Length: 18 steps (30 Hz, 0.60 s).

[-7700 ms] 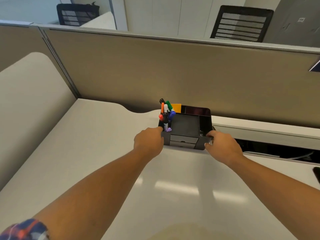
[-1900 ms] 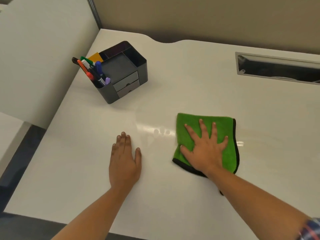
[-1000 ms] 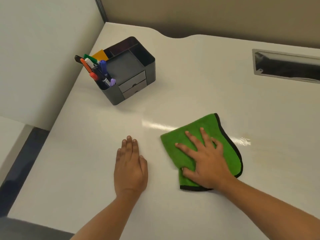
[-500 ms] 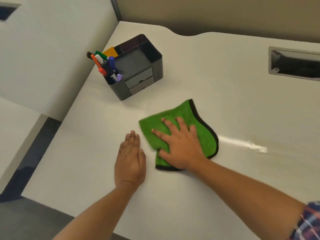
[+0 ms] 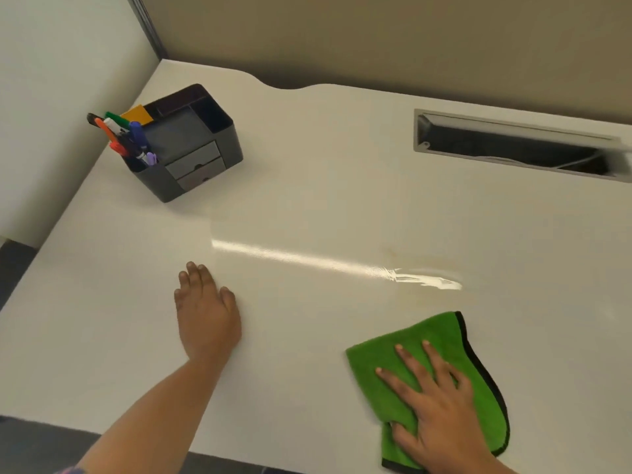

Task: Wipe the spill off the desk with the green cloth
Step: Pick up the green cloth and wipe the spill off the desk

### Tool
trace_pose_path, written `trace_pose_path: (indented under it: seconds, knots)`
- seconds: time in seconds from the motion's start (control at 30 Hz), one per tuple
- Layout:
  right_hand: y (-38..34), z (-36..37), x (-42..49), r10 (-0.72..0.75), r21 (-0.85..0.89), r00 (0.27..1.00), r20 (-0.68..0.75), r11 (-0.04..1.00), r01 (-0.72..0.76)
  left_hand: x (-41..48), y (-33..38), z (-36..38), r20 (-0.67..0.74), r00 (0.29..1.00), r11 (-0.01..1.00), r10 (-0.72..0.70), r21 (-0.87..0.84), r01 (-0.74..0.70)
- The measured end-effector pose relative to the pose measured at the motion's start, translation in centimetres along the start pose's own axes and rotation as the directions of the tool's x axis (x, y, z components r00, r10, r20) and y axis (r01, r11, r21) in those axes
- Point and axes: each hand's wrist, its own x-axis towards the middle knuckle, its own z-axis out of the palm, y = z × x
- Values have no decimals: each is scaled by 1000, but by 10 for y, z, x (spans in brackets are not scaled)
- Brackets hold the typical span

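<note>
The green cloth [image 5: 441, 340] with a black hem lies flat on the white desk [image 5: 307, 186] near the front right. My right hand [image 5: 434, 408] presses down on it with fingers spread. A wet, shiny streak of spill [image 5: 424, 279] glints on the desk just beyond the cloth, with a faint brownish smear above it. My left hand [image 5: 205, 313] rests palm down on the bare desk to the left, fingers together, holding nothing.
A dark desk organiser [image 5: 184, 142] with several coloured markers stands at the back left. A grey cable slot [image 5: 519, 145] is cut into the desk at the back right. A beige partition wall [image 5: 376, 35] runs behind; the desk's front edge is close to my arms.
My right hand has slid the cloth from beside my left hand to the right and toward the front edge. The left hand has stayed planted in place.
</note>
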Motion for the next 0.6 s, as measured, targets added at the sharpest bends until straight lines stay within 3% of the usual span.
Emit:
trace_pose_path:
  seconds: [0.17,0.4,0.6]
  knots:
    - [-5,3,15,4,-32,998,-63,999,-6,1,-2,8,-21,1000,1000,4,15,-4]
    - [-41,-29,111,122,15,968,-221,992,-122,3,-2,11,-60,998,1000,8,29,-7]
    - [-13,5,50,99,7,965,-244,995,-101,2,0,10,-71,997,1000,3,27,-1]
